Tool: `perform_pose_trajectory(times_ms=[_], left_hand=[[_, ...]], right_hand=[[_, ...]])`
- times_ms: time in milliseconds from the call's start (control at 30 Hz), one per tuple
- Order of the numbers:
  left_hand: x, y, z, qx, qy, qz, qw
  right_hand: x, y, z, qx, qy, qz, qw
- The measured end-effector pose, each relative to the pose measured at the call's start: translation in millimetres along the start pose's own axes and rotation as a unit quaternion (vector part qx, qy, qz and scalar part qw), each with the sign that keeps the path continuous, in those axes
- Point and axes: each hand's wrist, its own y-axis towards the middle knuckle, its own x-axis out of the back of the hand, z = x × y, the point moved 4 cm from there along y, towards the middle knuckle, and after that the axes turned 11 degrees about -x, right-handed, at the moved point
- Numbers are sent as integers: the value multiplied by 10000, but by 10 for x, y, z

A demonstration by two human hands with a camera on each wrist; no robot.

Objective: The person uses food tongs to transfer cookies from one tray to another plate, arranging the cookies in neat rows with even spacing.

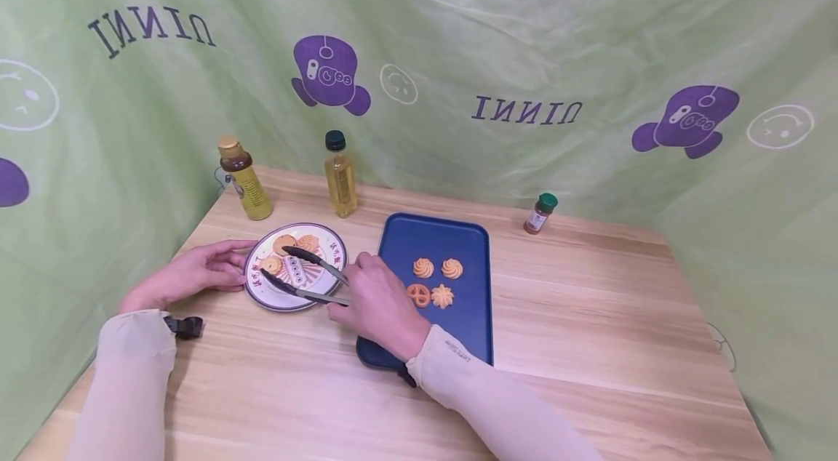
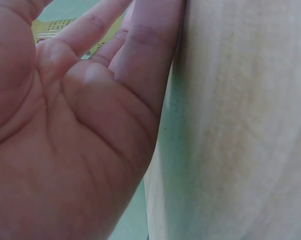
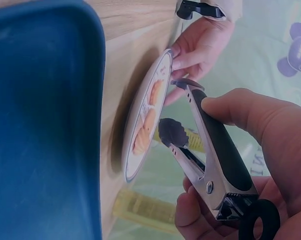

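My right hand grips a pair of metal tongs with dark handles and black tips. The tongs stand spread over the patterned round plate, nothing between their tips. On this plate lie a swirl cookie, a round cookie and another cookie. At the plate's left rim, the fingertips of my left hand touch its edge, fingers mostly straight. In the left wrist view, the palm shows with its outer side along the table.
A blue tray right of the plate holds two swirl cookies, a pretzel-shaped cookie and a flower-shaped cookie. Behind stand a yellow-labelled bottle, an oil bottle and a green-capped spice jar. Green cloth hangs around the table.
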Motion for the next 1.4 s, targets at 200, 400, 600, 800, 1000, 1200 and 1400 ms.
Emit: perform_pose_trajectory(times_ms=[200, 400, 600, 800, 1000, 1200, 1400], left_hand=[[-14, -9, 4, 96, -58, 83, 9999], [0, -34, 7, 103, -218, 50, 9997], [8, -56, 32, 202, -402, 71, 9990], [-1, -43, 43, 218, -433, 80, 9988], [0, -14, 48, 281, -447, 83, 9986], [3, -1, 37, 212, -377, 87, 9990], [-5, 8, 19, 245, -397, 110, 9989]], right_hand=[[80, -118, -133, -222, 241, 57, 9994], [164, -282, -297, -367, 398, 11, 9985], [282, -455, -472, -606, 489, 38, 9970], [427, -662, -616, -493, 302, -198, 9981], [511, -847, -770, -622, 75, -178, 9979], [560, -1052, -973, -1114, 42, -111, 9937], [649, -1187, -1198, -1656, 294, -246, 9854]])
